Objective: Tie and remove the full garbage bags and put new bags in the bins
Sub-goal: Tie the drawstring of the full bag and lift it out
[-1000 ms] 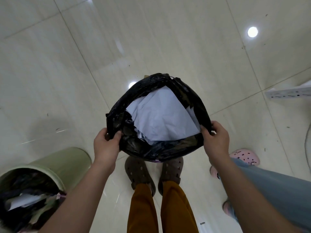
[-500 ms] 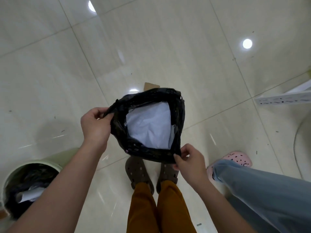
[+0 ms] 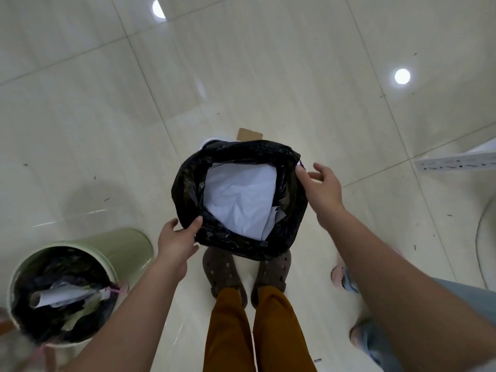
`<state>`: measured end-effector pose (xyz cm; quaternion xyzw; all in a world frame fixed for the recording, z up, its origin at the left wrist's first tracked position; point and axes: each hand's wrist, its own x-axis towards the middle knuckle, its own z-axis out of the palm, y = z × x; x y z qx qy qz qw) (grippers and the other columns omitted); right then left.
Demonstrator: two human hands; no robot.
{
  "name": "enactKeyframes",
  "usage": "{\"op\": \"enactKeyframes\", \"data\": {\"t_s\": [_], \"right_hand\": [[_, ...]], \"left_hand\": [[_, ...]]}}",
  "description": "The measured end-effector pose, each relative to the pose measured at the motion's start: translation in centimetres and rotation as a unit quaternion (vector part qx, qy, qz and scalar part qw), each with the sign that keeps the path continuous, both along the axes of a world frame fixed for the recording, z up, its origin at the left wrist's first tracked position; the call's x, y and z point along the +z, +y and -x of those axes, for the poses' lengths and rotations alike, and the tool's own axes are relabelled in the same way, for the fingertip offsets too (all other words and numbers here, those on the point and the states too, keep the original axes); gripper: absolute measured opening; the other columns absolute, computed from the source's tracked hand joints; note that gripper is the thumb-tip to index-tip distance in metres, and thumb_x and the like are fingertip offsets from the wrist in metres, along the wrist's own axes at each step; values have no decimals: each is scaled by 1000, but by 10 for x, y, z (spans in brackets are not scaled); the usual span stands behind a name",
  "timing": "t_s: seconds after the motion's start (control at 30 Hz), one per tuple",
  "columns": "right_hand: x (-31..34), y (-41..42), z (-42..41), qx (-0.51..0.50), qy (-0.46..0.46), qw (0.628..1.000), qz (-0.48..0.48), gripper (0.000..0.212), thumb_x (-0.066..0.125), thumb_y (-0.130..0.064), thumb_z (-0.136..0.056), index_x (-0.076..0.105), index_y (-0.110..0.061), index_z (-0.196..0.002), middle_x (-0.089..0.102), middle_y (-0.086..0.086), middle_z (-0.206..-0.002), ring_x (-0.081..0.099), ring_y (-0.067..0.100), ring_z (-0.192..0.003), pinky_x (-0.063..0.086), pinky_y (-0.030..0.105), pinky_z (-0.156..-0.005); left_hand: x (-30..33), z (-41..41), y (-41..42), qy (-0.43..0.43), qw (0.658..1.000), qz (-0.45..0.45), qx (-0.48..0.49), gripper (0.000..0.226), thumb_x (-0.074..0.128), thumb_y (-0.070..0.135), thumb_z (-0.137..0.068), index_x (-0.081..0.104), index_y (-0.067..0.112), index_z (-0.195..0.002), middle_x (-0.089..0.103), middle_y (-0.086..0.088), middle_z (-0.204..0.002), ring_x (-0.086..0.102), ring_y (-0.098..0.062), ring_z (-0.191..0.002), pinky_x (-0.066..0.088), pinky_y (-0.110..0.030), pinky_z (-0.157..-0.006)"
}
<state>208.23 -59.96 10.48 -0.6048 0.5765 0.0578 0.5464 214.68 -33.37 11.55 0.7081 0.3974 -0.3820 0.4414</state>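
Black garbage bag [image 3: 188, 189] held above tiled floor [image 3: 80, 116], in front of person's feet, mouth open, white paper [image 3: 239, 200] inside. Left hand [image 3: 178, 238] has shifted from bag's left rim to near-left rim; thumb pinches rim. Right hand [image 3: 320, 187] has moved from near rim to right side; fingers spread, thumb tip at rim, not gripping. Green bin [image 3: 126, 244] lower left, full.

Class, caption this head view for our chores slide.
Left hand pinches the open black garbage bag of white paper; right hand reaches its rim.
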Motion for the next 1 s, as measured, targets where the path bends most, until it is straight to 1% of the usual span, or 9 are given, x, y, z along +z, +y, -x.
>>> {"op": "enactKeyframes", "data": {"t_s": [0.07,0.17,0.27,0.47,0.63,0.77,0.87,0.93,1.0], "right_hand": [[-8,-5,-12,8,-2,1000,-6,55,72,-40,-85,54,-18,-132,66,0,-103,65,15,-95,53,29,-80],[-11,-6,-22,22,-4,998,56,6,72,-27,-86,69,-21,-88,60,-8,-69,59,11,-72,51,29,-73],[-1,0,-17,27,-44,993,110,17,69,-22,-87,67,-28,-72,52,-19,-48,47,-3,-50,42,16,-60],[41,21,9,38,-99,984,142,8,68,-17,-89,76,-19,-87,66,-20,-62,56,-11,-57,40,4,-58],[78,33,22,33,-122,984,122,12,67,-18,-91,72,-26,-84,71,-10,-78,63,-2,-71,45,7,-65],[109,39,22,88,-137,980,117,7,66,-17,-91,73,-19,-92,72,-3,-91,66,7,-86,48,9,-73],[137,46,17,158,-179,964,119,7,66,-13,-91,71,-19,-90,69,-4,-89,65,9,-88,51,16,-79],[154,49,15,211,-213,945,129,7,67,-10,-90,69,-16,-88,67,-5,-86,64,12,-87,52,21,-80],[167,52,16,262,-244,924,134,4,66,-12,-90,68,-13,-87,64,-5,-86,62,13,-87,51,23,-78]], "left_hand": [[-4,1,-1,-15,999,13,31,38,67,15,-91,52,7,-126,66,-11,-109,65,-23,-85,53,-29,-65],[-3,3,0,-42,997,8,65,13,60,6,-94,60,4,-107,66,-6,-96,64,-18,-78,51,-25,-57],[6,7,4,-66,996,4,65,5,61,8,-94,62,8,-89,67,-4,-88,65,-16,-76,51,-23,-57],[41,20,14,-72,996,2,51,19,68,10,-89,60,6,-73,64,-5,-58,60,-13,-52,51,-20,-52],[75,26,12,-53,997,30,45,12,69,14,-89,69,4,-83,67,-5,-68,59,-12,-57,51,-24,-61],[108,23,-2,-122,990,47,-47,7,67,21,-90,72,17,-86,69,1,-77,62,-13,-75,47,-20,-67],[134,17,-17,-191,973,58,-115,4,68,24,-89,70,25,-86,67,7,-94,62,-1,-85,45,-11,-67],[151,12,-28,-237,956,113,-134,6,70,23,-86,71,27,-81,62,12,-105,61,4,-91,46,-6,-70],[164,8,-37,-257,935,187,-160,4,71,28,-82,71,31,-80,60,19,-114,60,0,-104,50,-14,-82]]}}
